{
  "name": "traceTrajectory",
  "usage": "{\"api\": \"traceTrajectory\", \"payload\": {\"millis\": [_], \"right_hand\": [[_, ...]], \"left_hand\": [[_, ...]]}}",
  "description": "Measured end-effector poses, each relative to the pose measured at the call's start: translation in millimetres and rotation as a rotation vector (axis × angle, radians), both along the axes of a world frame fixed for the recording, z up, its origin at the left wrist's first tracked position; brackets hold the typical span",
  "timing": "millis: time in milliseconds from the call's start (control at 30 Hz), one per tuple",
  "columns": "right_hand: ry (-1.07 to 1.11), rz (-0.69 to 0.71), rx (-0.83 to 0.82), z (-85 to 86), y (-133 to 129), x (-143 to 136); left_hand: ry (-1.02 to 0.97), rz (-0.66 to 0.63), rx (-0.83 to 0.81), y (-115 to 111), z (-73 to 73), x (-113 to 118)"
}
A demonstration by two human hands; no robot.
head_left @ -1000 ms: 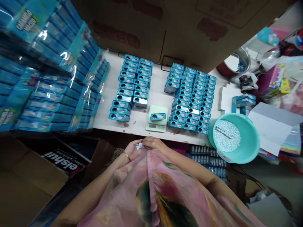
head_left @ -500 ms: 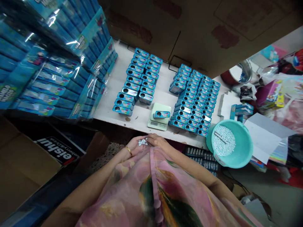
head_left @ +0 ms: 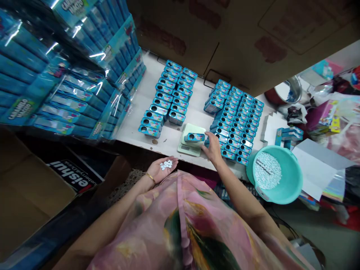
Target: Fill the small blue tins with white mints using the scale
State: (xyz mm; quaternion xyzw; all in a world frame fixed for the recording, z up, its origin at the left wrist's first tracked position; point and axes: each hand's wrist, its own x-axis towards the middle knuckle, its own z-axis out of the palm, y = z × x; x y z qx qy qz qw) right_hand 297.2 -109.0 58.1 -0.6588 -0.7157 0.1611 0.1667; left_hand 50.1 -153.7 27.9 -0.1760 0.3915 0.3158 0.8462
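My left hand is palm up in front of the table edge, with several small white candies lying in it. My right hand reaches over the table, thumb and fingers apart, at the right end of a blue tin. Whether the fingertips touch that tin I cannot tell. The tin lies on a pale green scale, and a round dark opening shows at its left end. Right behind my right hand stands a block of similar blue tins, partly hidden by the hand.
More blue tins stand in two rows left of the scale. Wrapped blue display boxes are stacked at the left. A turquoise bucket of white candies stands at the right. Large cardboard boxes close off the back.
My right hand has left my left hand and moved up and right to the tin on the scale. The left palm has opened out, with the candies still in it.
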Motion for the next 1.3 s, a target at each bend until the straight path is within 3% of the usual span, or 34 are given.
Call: {"api": "traceTrajectory", "payload": {"millis": [167, 533, 933, 1067, 1300], "right_hand": [[-0.020, 0.018, -0.077, -12.6, 15.0, 1.5], [0.035, 0.010, -0.092, -25.0, 18.7, 4.0], [0.176, 0.042, -0.135, -19.8, 22.2, 3.7], [0.206, 0.045, -0.097, -17.9, 29.5, -23.2], [0.164, -0.019, -0.093, -33.5, 70.1, -110.3]], "left_hand": [[0.032, 0.062, 0.018, 7.4, 3.7, -6.8], [0.062, 0.082, 0.013, 11.3, 5.1, -7.0], [0.072, 0.101, -0.002, 25.3, 2.7, 1.7], [0.070, 0.113, 0.007, 28.9, 0.3, 0.6], [0.115, 0.120, 0.002, 31.9, 1.1, -10.9]]}}
